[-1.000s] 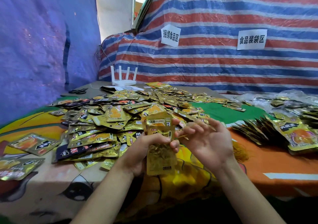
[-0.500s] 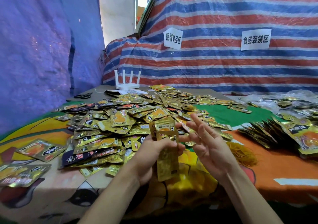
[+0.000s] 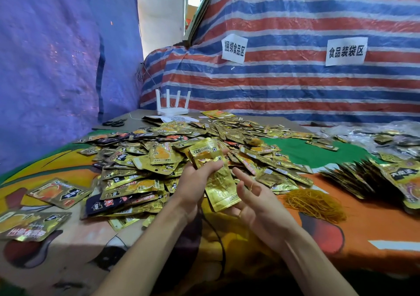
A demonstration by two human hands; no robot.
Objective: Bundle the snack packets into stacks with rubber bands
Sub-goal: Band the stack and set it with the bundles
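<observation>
My left hand grips a small stack of gold snack packets by its upper half, tilted with the lower end toward my right palm. My right hand is beside and under that lower end, fingers spread, with a thin yellow rubber band looped on its fingers. A big heap of loose gold and dark packets covers the table behind my hands. A tangle of yellow rubber bands lies to the right on the orange cloth.
Bundled packet stacks lie in a row at the right edge. Clear plastic bags with packets sit behind them. A white router and scissors stand at the back left. Striped tarpaulin with two paper signs forms the back wall.
The stack has tilted so its lower end swings right onto my right palm. My right hand has dropped lower with fingers opened, the rubber band still on them.
</observation>
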